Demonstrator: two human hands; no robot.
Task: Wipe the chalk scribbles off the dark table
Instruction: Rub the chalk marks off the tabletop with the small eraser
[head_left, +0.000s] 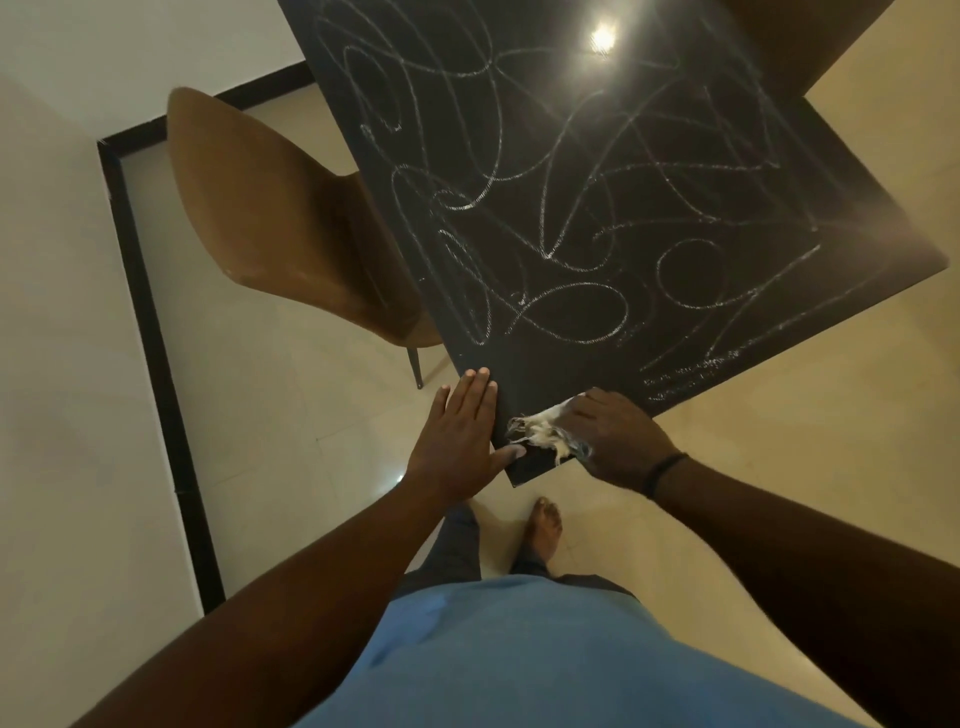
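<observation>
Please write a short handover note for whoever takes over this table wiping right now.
Left hand: flat, fingers straight, resting on the table's near corner edge.
Right hand: holds a frayed white rag pressed on the same corner.
Done: only the near corner looks free of marks.
Left: chalk scribbles cover nearly the whole top, far end included. A brown chair stands at the left side.

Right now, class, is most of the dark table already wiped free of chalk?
No: chalk scribbles cover nearly the whole table, with only the near corner by the rag bare.
</observation>
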